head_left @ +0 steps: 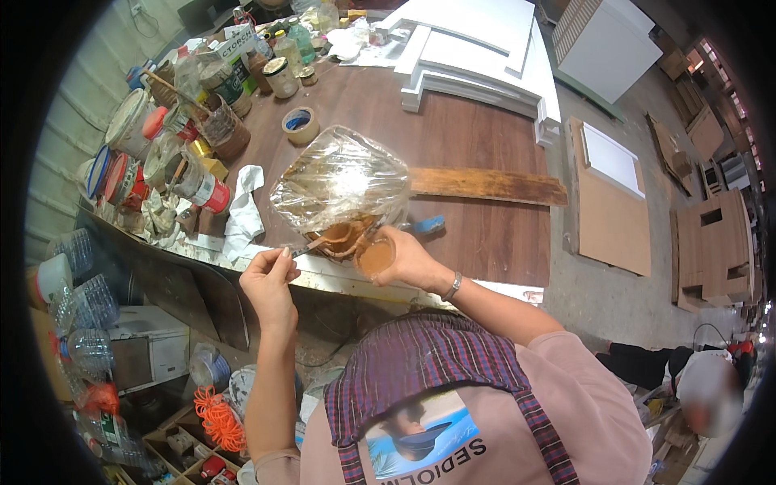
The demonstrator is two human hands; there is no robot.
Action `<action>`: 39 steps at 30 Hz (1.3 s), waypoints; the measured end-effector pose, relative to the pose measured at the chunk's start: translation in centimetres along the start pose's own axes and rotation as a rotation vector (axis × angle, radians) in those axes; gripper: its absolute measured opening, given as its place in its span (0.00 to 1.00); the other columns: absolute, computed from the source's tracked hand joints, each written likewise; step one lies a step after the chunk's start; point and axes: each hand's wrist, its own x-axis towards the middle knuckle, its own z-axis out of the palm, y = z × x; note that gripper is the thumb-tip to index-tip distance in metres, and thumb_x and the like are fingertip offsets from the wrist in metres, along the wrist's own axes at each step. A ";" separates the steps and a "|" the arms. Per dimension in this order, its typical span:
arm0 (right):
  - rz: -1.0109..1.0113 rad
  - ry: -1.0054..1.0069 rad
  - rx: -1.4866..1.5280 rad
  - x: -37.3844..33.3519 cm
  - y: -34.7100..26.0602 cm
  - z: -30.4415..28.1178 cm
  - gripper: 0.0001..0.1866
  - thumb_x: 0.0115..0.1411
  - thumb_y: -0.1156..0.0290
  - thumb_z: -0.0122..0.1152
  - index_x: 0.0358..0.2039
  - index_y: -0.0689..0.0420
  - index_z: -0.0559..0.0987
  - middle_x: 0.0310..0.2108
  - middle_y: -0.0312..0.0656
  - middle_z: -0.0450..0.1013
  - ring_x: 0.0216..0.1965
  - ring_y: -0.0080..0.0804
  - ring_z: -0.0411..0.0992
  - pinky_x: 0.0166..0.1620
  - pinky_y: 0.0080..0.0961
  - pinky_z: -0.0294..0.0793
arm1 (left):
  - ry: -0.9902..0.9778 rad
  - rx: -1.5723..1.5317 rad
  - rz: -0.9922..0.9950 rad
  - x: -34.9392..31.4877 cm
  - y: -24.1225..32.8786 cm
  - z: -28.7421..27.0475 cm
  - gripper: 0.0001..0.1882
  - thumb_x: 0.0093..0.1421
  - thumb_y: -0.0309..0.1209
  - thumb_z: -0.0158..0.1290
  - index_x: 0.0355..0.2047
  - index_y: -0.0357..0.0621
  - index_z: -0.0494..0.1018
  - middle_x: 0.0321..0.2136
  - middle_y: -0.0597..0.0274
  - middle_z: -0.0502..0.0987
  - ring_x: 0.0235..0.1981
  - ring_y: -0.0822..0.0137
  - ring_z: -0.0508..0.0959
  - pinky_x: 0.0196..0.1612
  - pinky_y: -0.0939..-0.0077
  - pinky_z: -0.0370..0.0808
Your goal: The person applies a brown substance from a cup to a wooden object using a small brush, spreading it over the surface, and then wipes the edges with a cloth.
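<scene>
My left hand [272, 277] is closed, pinching the end of a thin stick-like tool [305, 248]. Its far end reaches into the mouth of a brown-stained container [338, 236], where what it touches is hard to see. My right hand [404, 260] is wrapped round a clear cup [376, 257] of brown liquid, tilted beside that container. Just beyond both stands a bulky thing wrapped in shiny clear plastic [339, 174]. To the right of the cup, a brush with a blue handle [428, 225] lies on the brown tabletop [485, 242].
A stained wooden board [489, 185] lies across the table. Paint cans [121, 178], jars [279, 77] and bottles crowd its left side, near a tape roll [300, 125] and a white cloth [245, 206]. White panels [477, 56] cover the far right. A person [703, 388] is at the right edge.
</scene>
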 end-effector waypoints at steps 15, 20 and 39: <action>0.010 -0.008 -0.036 0.2 -0.2 -0.2 0.34 0.34 0.67 0.75 0.43 0.65 0.73 0.39 0.46 0.73 0.43 0.33 0.71 0.49 0.29 0.71 | -0.042 0.482 0.398 0.1 0.1 2.1 0.03 0.57 0.21 0.58 0.28 0.33 0.77 0.19 0.64 0.76 0.21 0.79 0.72 0.27 0.81 0.69; -0.003 0.001 -0.024 0.1 0.3 0.0 0.34 0.34 0.67 0.75 0.44 0.66 0.73 0.39 0.46 0.73 0.42 0.33 0.71 0.49 0.29 0.71 | -0.048 0.516 0.463 0.0 0.3 2.5 0.03 0.57 0.21 0.58 0.28 0.33 0.76 0.20 0.61 0.77 0.20 0.76 0.73 0.26 0.79 0.70; -0.010 -0.004 -0.007 0.0 0.4 -0.1 0.34 0.35 0.69 0.75 0.44 0.65 0.73 0.39 0.45 0.73 0.44 0.32 0.71 0.51 0.28 0.69 | -0.173 0.001 0.033 2.5 -2.6 2.2 0.04 0.61 0.20 0.55 0.27 0.32 0.75 0.20 0.65 0.75 0.20 0.77 0.70 0.23 0.81 0.66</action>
